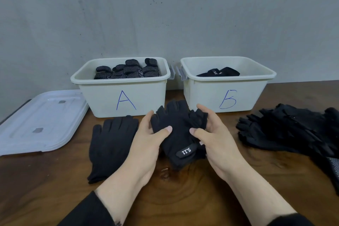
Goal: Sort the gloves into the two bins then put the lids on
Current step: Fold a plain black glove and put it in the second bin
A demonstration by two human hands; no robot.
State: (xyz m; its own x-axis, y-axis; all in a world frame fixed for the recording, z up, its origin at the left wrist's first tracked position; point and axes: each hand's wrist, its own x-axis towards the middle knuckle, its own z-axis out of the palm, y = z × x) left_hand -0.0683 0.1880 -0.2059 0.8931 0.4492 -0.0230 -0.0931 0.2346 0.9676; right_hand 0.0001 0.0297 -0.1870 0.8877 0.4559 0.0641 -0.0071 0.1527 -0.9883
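Note:
Two cream bins stand at the back of the table. Bin A (102, 95) holds several black dotted gloves (128, 71). Bin B (256, 95) has a black glove (222, 72) with a white label inside. In front of the bins, my left hand (146, 145) and my right hand (214, 139) both grip a black fingerless glove (178, 128) with a "5.11" strap, thumbs on top, just above the table. A plain black full-finger glove (111, 145) lies flat to the left of my hands.
A pile of several black gloves (293, 130) lies on the right of the wooden table (183, 198). White translucent lids (40, 121) are stacked flat at the left, beside bin A. A grey wall stands right behind the bins.

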